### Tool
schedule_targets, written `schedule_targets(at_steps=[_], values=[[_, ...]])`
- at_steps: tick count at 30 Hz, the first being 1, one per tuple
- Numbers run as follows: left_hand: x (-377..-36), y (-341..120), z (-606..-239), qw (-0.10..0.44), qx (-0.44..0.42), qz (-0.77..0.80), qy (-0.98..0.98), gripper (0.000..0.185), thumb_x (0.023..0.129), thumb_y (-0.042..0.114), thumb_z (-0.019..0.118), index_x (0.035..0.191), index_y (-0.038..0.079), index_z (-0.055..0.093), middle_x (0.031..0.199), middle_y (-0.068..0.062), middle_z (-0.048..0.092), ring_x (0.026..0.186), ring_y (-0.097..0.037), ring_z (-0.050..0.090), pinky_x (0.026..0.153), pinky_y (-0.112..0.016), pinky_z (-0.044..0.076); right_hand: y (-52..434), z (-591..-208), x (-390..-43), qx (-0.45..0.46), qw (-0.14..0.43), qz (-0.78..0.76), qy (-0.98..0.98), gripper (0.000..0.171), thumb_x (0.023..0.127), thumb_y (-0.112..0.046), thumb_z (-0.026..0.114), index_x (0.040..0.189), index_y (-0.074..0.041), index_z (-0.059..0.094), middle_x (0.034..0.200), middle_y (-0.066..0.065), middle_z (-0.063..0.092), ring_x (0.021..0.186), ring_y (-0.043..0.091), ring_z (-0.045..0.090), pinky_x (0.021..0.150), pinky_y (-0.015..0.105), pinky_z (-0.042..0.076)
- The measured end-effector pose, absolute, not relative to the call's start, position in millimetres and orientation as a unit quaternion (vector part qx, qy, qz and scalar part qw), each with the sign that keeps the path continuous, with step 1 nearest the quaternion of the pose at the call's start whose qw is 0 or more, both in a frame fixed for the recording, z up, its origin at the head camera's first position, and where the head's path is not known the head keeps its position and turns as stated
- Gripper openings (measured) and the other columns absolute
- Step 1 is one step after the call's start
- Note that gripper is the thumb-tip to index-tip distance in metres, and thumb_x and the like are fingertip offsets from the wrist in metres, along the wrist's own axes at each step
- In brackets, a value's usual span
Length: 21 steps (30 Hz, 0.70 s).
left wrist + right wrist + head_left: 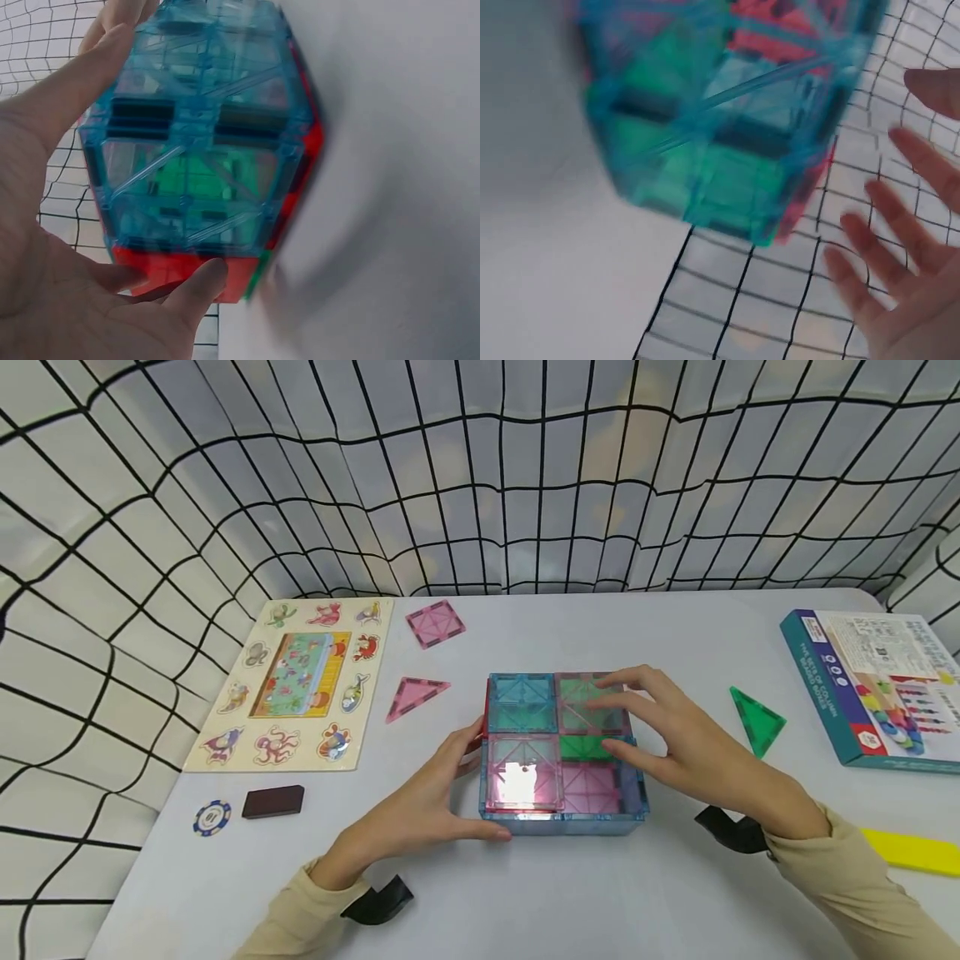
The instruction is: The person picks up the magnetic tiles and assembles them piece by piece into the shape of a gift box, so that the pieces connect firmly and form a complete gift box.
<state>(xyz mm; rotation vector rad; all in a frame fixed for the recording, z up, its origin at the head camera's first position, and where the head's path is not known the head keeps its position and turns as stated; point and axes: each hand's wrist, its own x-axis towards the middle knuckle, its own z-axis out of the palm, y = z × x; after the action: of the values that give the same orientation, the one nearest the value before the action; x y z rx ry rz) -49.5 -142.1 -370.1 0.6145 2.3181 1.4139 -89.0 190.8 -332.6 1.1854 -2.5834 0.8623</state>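
A low box built from translucent magnetic tiles [565,826] stands mid-table, with blue outer walls. Its top bears a blue square, a pink-framed square and a glossy pink square [524,773]; at the front right the inside shows green and pink tiles. My left hand [416,793] holds the box's left side, thumb at the front corner and fingers along the side wall. In the left wrist view these fingers reach round the blue and red walls [187,195]. My right hand [693,747] hovers over the box's right side, its fingers [900,217] spread and holding nothing.
Left of the box lie a pink square tile [436,624], a pink triangle tile [417,696], a sea-animal puzzle board [360,739], a poker chip [212,818] and a dark block [273,802]. Rightward are a green triangle tile [757,721], a game box [885,693] and a yellow strip [915,852].
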Motion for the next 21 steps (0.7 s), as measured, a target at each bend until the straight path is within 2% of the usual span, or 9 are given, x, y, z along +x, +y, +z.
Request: schedule_targets(at_steps=[2, 4, 7, 9, 11, 15, 21], values=[[-49.0, -140.4, -372.7, 0.175, 0.217, 0.509, 0.815, 0.131, 0.076, 0.026, 0.097, 0.169, 0.021, 0.006, 0.166, -0.001, 0.026, 0.154, -0.018, 0.028, 0.122, -0.034, 0.033, 193.3, -337.0, -87.7, 0.388, 0.084, 0.28, -0.874, 0.055, 0.086, -0.009, 0.086, 0.136, -0.012, 0.064, 0.148, 0.011, 0.049, 0.134, 0.032, 0.049, 0.1, 0.053, 0.052], [-48.3, -139.2, -374.7, 0.171, 0.219, 0.517, 0.81, 0.13, 0.076, 0.025, 0.097, 0.169, 0.022, 0.006, 0.166, -0.001, 0.026, 0.154, -0.017, 0.028, 0.122, -0.034, 0.033, 194.3, -341.4, -85.3, 0.392, 0.085, 0.271, -0.875, 0.052, 0.089, -0.015, 0.085, 0.136, -0.013, 0.065, 0.151, 0.011, 0.046, 0.137, 0.034, 0.047, 0.101, 0.058, 0.051], [-47.9, -138.6, -375.5, 0.17, 0.22, 0.523, 0.806, 0.129, 0.077, 0.025, 0.096, 0.169, 0.023, 0.005, 0.167, -0.001, 0.024, 0.154, -0.017, 0.027, 0.122, -0.034, 0.033, 190.7, -346.5, -79.8, 0.417, 0.094, 0.266, -0.864, 0.036, 0.099, -0.035, 0.074, 0.129, -0.014, 0.07, 0.151, 0.011, 0.047, 0.139, 0.033, 0.045, 0.105, 0.053, 0.05], [-47.6, -138.1, -375.5, 0.17, 0.219, 0.524, 0.805, 0.129, 0.078, 0.025, 0.096, 0.169, 0.024, 0.005, 0.167, -0.001, 0.023, 0.155, -0.018, 0.027, 0.122, -0.035, 0.033, 186.3, -349.0, -76.1, 0.431, 0.098, 0.264, -0.857, 0.035, 0.104, -0.044, 0.064, 0.122, -0.016, 0.074, 0.149, 0.009, 0.049, 0.14, 0.032, 0.043, 0.106, 0.05, 0.048], [-47.4, -137.7, -375.1, 0.172, 0.216, 0.523, 0.806, 0.128, 0.078, 0.026, 0.095, 0.169, 0.024, 0.005, 0.168, -0.001, 0.022, 0.155, -0.019, 0.026, 0.122, -0.035, 0.033, 180.9, -350.9, -73.4, 0.442, 0.094, 0.265, -0.852, 0.033, 0.103, -0.044, 0.065, 0.117, -0.016, 0.076, 0.146, 0.007, 0.052, 0.138, 0.03, 0.044, 0.106, 0.048, 0.048], [-46.9, -137.5, -374.2, 0.174, 0.21, 0.518, 0.811, 0.126, 0.08, 0.028, 0.094, 0.169, 0.023, 0.004, 0.168, -0.001, 0.022, 0.155, -0.019, 0.026, 0.122, -0.035, 0.033, 170.7, -352.7, -70.6, 0.457, 0.079, 0.26, -0.847, 0.024, 0.095, -0.028, 0.08, 0.116, -0.016, 0.075, 0.143, 0.004, 0.055, 0.139, 0.029, 0.045, 0.105, 0.053, 0.048], [-46.9, -136.9, -373.8, 0.17, 0.212, 0.515, 0.813, 0.125, 0.081, 0.03, 0.093, 0.169, 0.023, 0.004, 0.167, -0.001, 0.023, 0.154, -0.019, 0.026, 0.122, -0.036, 0.033, 164.7, -353.8, -69.5, 0.464, 0.08, 0.256, -0.844, 0.022, 0.095, -0.025, 0.08, 0.113, -0.015, 0.073, 0.143, 0.005, 0.057, 0.138, 0.029, 0.048, 0.106, 0.053, 0.049]])
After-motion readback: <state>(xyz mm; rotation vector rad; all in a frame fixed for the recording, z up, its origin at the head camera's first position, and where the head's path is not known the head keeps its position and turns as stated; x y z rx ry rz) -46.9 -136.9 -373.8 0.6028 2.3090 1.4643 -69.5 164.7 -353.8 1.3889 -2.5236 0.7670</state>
